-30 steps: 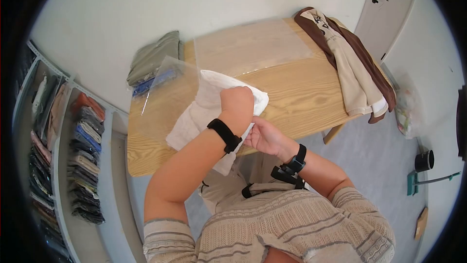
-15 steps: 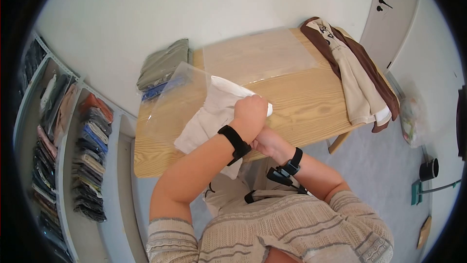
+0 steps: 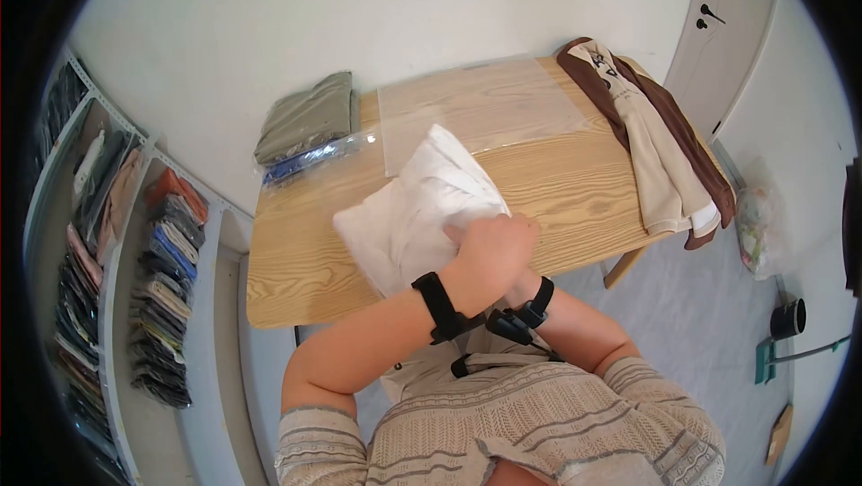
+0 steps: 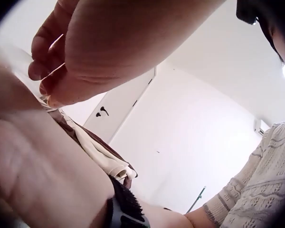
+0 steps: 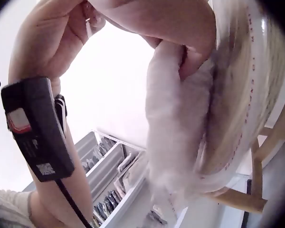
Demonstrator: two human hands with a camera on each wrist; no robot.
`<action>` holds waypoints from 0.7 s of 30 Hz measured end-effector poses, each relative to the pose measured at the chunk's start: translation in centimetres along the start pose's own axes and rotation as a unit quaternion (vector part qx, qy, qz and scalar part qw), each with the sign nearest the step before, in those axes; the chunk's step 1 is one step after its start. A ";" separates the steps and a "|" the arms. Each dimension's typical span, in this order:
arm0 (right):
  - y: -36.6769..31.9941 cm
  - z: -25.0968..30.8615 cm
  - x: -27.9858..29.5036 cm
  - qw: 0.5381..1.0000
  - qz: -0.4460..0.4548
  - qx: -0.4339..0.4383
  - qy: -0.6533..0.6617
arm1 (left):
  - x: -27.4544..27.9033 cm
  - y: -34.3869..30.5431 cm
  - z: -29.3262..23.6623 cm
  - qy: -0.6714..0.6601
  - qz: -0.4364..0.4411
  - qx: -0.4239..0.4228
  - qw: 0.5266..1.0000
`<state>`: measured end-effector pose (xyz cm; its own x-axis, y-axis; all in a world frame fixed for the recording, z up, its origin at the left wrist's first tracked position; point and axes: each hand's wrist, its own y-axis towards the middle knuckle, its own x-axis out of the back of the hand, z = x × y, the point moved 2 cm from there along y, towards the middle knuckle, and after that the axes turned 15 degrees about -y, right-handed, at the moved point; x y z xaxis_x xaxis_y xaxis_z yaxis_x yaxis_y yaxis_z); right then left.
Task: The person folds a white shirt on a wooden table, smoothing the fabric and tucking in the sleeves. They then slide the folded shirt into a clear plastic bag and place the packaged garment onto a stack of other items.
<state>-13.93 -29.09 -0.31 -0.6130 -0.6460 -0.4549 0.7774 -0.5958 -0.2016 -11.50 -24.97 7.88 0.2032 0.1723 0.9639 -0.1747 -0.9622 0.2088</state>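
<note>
A folded white garment [image 3: 422, 207] lies tilted over the near edge of the table, with clear plastic about it. My left hand [image 3: 498, 252] reaches across the front, fingers curled at the plastic's right edge, thin clear material showing between them in the right wrist view. My right hand [image 3: 521, 288] is mostly hidden behind the left in the head view. Up close, this right hand [image 5: 161, 21] grips the white cloth [image 5: 173, 114], one fingertip tucked into a fold. Beside that cloth runs a clear plastic bag edge [image 5: 251, 95] with small red marks.
On the wooden table [image 3: 575, 189], a flat clear bag [image 3: 476, 109] lies at the back. Bagged grey-green clothing [image 3: 310, 118] and a blue packet [image 3: 314, 161] stand back left. A brown and beige garment [image 3: 642, 136] hangs over the right edge. Shelves [image 3: 162, 279] hold bagged clothes.
Both hands have moved right and closer to the body. The white garment has turned and been raised, one corner now pointing up. The plastic spread at its left has drawn in.
</note>
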 end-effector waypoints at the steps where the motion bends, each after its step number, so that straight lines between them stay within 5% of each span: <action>1: 0.0 -0.1 0.1 1.000 -0.007 0.003 0.011 | 0.8 -0.5 -0.1 -0.002 -0.001 0.003 1.000; 4: 0.3 -0.5 0.4 0.999 -0.024 0.008 0.043 | 3.2 -3.3 0.7 -0.089 0.001 -0.023 0.996; 8: 0.2 -1.9 0.4 0.995 -0.041 -0.008 0.085 | 4.3 -12.0 4.8 -0.262 -0.194 0.208 0.922; 9: -0.1 -1.8 0.6 0.996 0.011 -0.046 0.077 | 4.0 -14.0 5.4 -0.263 -0.189 0.216 0.921; 11: -0.4 -1.6 -0.2 0.992 0.064 -0.090 0.067 | 2.9 -17.5 6.3 -0.292 -0.203 0.379 0.854; 16: 0.8 -1.7 -2.4 0.978 0.081 -0.190 -0.039 | -2.2 -19.9 7.6 -0.352 -0.161 0.417 0.822; 21: 2.1 -2.4 -2.3 0.979 0.065 -0.193 0.000 | -1.8 -19.0 7.7 -0.331 -0.173 0.456 0.807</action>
<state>-10.57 -27.73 -1.79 -0.5051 -0.7047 -0.4982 0.8443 -0.2837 -0.4547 -1.15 -8.59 0.86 0.6108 0.6051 0.5107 0.7248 -0.6869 -0.0529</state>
